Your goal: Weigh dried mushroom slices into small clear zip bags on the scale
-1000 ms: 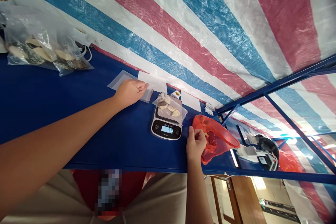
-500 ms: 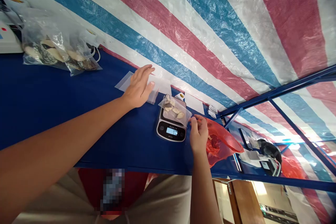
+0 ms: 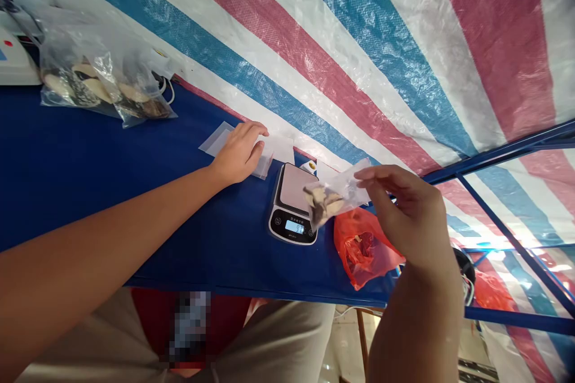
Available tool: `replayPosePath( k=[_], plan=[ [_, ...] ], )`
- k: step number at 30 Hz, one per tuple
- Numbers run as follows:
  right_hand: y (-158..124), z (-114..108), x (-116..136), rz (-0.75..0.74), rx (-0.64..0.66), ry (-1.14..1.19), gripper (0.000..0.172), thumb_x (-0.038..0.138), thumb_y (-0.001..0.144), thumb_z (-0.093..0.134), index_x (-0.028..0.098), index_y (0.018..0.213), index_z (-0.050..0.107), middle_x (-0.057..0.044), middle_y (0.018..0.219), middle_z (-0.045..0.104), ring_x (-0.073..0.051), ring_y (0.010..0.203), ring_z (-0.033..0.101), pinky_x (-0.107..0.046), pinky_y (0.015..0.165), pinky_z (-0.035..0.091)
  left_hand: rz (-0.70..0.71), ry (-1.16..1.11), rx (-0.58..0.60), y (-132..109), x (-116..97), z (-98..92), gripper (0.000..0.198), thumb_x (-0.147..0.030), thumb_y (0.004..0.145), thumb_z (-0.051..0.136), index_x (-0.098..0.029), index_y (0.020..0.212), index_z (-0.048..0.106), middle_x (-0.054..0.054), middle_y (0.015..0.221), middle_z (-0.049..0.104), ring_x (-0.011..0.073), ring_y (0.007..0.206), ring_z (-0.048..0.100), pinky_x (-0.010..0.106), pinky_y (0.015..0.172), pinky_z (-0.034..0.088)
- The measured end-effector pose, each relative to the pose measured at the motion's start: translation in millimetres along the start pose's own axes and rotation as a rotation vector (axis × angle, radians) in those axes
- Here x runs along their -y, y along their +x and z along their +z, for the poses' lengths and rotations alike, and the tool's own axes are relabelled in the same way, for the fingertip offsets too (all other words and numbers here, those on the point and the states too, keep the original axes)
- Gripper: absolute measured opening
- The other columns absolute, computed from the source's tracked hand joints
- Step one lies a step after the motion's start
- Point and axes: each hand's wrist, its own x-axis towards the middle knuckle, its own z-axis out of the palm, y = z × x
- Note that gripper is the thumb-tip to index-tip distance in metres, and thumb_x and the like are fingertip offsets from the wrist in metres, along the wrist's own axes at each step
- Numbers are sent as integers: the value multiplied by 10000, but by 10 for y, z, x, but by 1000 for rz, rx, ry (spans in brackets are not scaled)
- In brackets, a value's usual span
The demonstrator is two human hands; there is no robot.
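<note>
Your right hand [image 3: 404,209]: one, thumb and fingertips pinched together on the top end of a small clear bag [image 3: 335,196]. Your left hand [image 3: 240,152]: one, fingers loosely spread and slightly bent, over flat clear bags [image 3: 214,140]; whether it touches them, you cannot tell from this view. Small clear bag: held up to the right of centre, long axis slanting from the pinched end at upper right down to the filled end at lower left; pale and dark pieces gathered in that lower end, which points towards you and the scale and overlaps the scale's right edge in view. Kitchen scale [image 3: 291,188]: one, plate bare, lit display [image 3: 294,227] on the side facing you. Red plastic bag [image 3: 366,254]: one, crumpled, just to the right of the scale. White paper [image 3: 284,147]: flat, beyond your left hand. Large clear bag [image 3: 103,96]: one, with pale and dark pieces inside, at far left. Surface [image 3: 202,227]: blue, beneath these items. Striped sheet [image 3: 269,30]: red, white and blue, behind.
</note>
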Motion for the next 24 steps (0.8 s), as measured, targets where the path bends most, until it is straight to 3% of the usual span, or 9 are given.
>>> replayPosePath(
  k=[3, 8, 11, 14, 17, 18, 20, 22, 24],
  plan=[
    [-3, -70, -12, 34, 86, 22, 154, 256, 958, 625, 224, 995, 771, -35, 972, 783, -204, 902, 739, -314, 804, 561, 14, -9, 7, -1, 11, 8, 322, -290, 1003, 367, -181, 1238, 558, 148, 1348, 593, 299, 1301, 508, 512, 1164, 378],
    [25, -24, -5, 78, 70, 57, 147, 260, 928, 656, 228, 977, 790, -40, 998, 795, -227, 954, 749, -342, 843, 566, 30, -1, 4, -5, 44, 31, 326, -302, 1006, 368, -166, 1230, 561, 153, 1311, 603, 308, 1284, 521, 513, 1142, 403],
    [83, 69, -96, 143, -34, 133, 174, 284, 909, 666, 215, 1013, 787, -50, 952, 787, -220, 891, 745, -356, 822, 572, 25, 0, 13, -3, 51, 36, 328, -308, 1004, 374, -165, 1229, 566, 154, 1304, 607, 314, 1276, 526, 520, 1132, 412],
    [39, 302, -392, 261, -118, 222, 207, 334, 873, 674, 194, 990, 772, -59, 891, 769, -216, 823, 731, -365, 789, 574, 11, 7, 31, 2, 44, 30, 332, -314, 1001, 381, -165, 1230, 568, 155, 1313, 607, 320, 1282, 523, 527, 1132, 411],
    [-226, 625, -766, 517, -127, 341, 312, 431, 774, 752, 180, 958, 726, -88, 897, 767, -235, 783, 719, -380, 748, 573, -10, 14, 42, 9, 41, 27, 334, -320, 996, 389, -164, 1228, 571, 156, 1310, 612, 325, 1282, 523, 532, 1123, 421],
    [-360, 726, -866, 598, -126, 347, 400, 467, 763, 765, 182, 1039, 712, -95, 913, 767, -245, 794, 722, -386, 745, 574, -15, 17, 47, 10, 43, 29, 336, -323, 996, 388, -161, 1226, 572, 158, 1301, 615, 327, 1275, 528, 532, 1115, 428],
    [-657, 893, -987, 675, -247, 326, 529, 511, 778, 766, 191, 1187, 661, -123, 1069, 757, -254, 884, 728, -375, 753, 573, -17, 26, 63, 10, 51, 38, 344, -328, 1000, 383, -152, 1224, 576, 159, 1276, 623, 325, 1258, 541, 524, 1101, 440],
    [-943, 1020, -1001, 734, -383, 302, 484, 558, 817, 731, 186, 1116, 652, -107, 1010, 741, -232, 827, 704, -341, 696, 551, -15, 32, 75, 5, 59, 50, 348, -329, 1003, 381, -146, 1224, 578, 157, 1257, 631, 317, 1251, 553, 506, 1094, 450],
    [-1168, 1129, -942, 770, -435, 288, 413, 596, 843, 696, 192, 895, 630, -38, 777, 674, -187, 670, 616, -305, 613, 490, -21, 33, 80, -2, 66, 59, 345, -331, 1000, 398, -144, 1226, 580, 155, 1248, 638, 308, 1245, 563, 484, 1083, 463]
  ],
)
